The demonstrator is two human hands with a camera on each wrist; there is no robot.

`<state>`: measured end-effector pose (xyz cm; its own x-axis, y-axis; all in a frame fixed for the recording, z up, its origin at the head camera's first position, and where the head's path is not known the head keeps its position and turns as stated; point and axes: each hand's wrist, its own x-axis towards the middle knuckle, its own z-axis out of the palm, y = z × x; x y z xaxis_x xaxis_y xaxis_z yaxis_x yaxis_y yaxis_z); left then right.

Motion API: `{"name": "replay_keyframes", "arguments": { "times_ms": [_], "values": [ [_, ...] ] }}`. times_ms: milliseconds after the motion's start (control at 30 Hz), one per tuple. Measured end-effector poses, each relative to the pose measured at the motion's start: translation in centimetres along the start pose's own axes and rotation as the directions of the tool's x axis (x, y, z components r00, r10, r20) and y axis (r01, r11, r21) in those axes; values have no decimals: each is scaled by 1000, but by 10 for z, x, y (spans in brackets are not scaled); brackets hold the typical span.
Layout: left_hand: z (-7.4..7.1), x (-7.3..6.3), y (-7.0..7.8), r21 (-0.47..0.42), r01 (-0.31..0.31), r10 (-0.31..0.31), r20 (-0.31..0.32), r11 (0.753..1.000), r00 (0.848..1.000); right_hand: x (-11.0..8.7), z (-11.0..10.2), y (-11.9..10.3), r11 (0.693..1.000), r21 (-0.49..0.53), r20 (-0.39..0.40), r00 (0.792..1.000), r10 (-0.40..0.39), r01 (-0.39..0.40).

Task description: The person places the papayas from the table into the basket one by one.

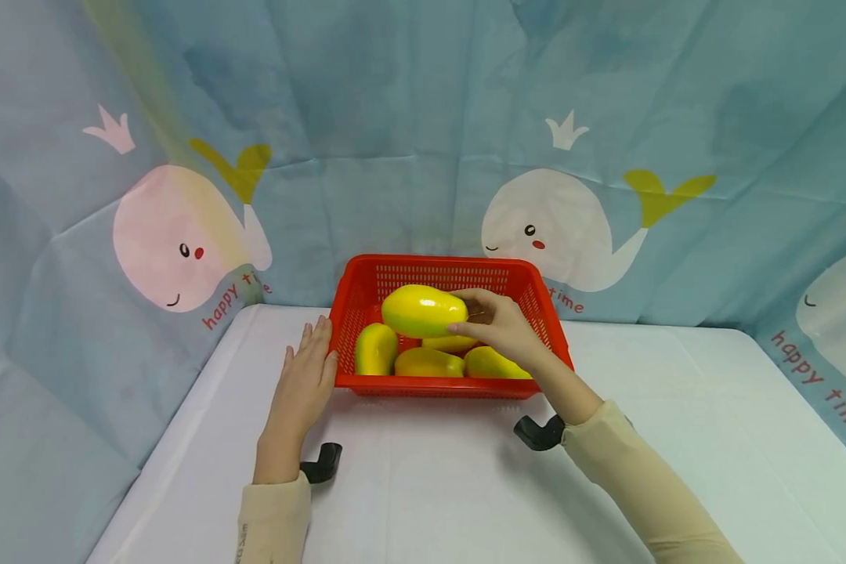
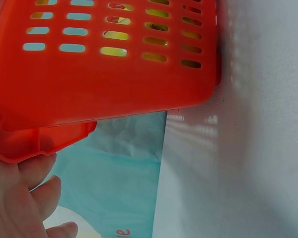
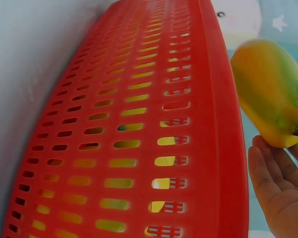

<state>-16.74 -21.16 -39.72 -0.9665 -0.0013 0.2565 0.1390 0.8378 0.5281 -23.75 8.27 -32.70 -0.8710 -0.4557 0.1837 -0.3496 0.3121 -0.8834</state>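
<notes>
Above the red plastic basket, my right hand grips a glossy yellow-green papaya by its narrow end, thumb on the near side. In the right wrist view this papaya shows orange and green patches and a dark stem end, beyond the basket's rim. Several similar fruits lie in the basket, among them one papaya at the left and one papaya at the front. My left hand rests against the basket's left rim, fingers extended. In the left wrist view its fingertips lie by the rim's handle.
The basket stands on a white-covered table near its back edge. Behind hangs a blue curtain printed with whales. Black curved pieces stick out beside both wrists.
</notes>
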Motion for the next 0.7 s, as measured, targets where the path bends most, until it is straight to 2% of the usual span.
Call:
{"name": "replay_keyframes", "arguments": {
  "times_ms": [333, 700],
  "values": [
    [-1, 0, 2, 2, 8, -8, -2, 1000, 1000, 6, 0, -3, 999, 33, 1, 1000, 19, -19],
    [-1, 0, 2, -1, 16, -16, 0, 1000, 1000, 14, 0, 1, 1000, 9, -12, 1000, 12, -12]
  ]
}}
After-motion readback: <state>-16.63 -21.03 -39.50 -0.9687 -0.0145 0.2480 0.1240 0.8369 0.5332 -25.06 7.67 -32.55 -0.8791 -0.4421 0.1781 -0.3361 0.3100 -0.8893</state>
